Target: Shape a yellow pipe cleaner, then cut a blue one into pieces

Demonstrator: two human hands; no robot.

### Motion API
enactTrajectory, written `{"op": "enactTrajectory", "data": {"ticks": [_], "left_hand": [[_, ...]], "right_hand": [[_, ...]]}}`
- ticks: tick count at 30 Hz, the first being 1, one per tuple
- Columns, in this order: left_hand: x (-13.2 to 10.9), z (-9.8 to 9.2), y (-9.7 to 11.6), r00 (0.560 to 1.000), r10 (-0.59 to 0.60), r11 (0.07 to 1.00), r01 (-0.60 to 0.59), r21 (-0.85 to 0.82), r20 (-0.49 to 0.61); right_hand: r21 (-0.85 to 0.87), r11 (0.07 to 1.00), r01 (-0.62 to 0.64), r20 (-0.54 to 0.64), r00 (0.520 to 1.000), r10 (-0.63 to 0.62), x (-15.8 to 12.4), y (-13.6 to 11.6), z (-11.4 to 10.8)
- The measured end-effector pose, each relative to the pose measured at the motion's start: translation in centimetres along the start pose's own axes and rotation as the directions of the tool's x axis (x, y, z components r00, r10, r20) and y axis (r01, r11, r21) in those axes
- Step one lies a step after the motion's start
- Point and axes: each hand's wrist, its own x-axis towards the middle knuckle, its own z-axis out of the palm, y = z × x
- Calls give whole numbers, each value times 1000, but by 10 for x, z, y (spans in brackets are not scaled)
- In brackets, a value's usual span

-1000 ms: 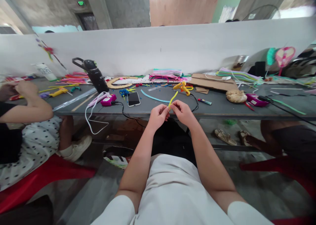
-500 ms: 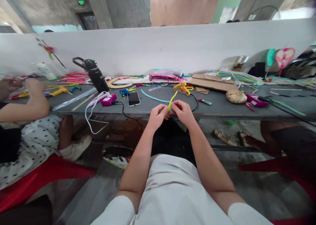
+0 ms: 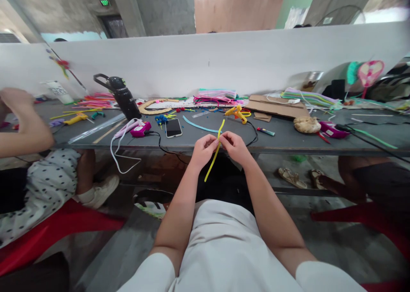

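A yellow pipe cleaner (image 3: 211, 168) runs between my two hands just in front of the table edge. Its lower end hangs toward my lap and its upper end rises above my fingers. My left hand (image 3: 204, 148) pinches it from one side, and my right hand (image 3: 234, 146) pinches it from the other, fingertips close together. Beyond my hands a light-blue pipe cleaner (image 3: 200, 125) lies curved on the table. A yellow glue gun (image 3: 236, 113) rests behind my right hand, and a marker-like tube (image 3: 265, 131) lies to its right.
On the grey table (image 3: 192, 143) are a phone (image 3: 173, 128), a black bottle (image 3: 123, 97), a purple device (image 3: 141, 129) with a white cord, cardboard (image 3: 277, 107) and bundled pipe cleaners (image 3: 218, 96). A co-worker's arm (image 3: 28, 129) is at the left. Another person's legs show at right.
The yellow pipe cleaner now shows a long straight length hanging below my hands; before, mainly its upper part was visible. The co-worker's arm at the left has shifted left and up.
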Motion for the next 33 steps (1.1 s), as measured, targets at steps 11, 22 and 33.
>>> {"op": "enactTrajectory", "data": {"ticks": [11,22,33], "left_hand": [[-2,-7,-7,993,-20,1000,22,-16,114],[-1,-5,-9,997,-81,993,82,-82,19],[0,-11,-6,995,-86,991,90,-100,43]], "right_hand": [[-68,997,41,131,991,-32,-3,-4,-7],[-69,997,27,126,992,-18,-3,-2,-8],[-30,1000,-7,127,992,10,0,4,-4]]}}
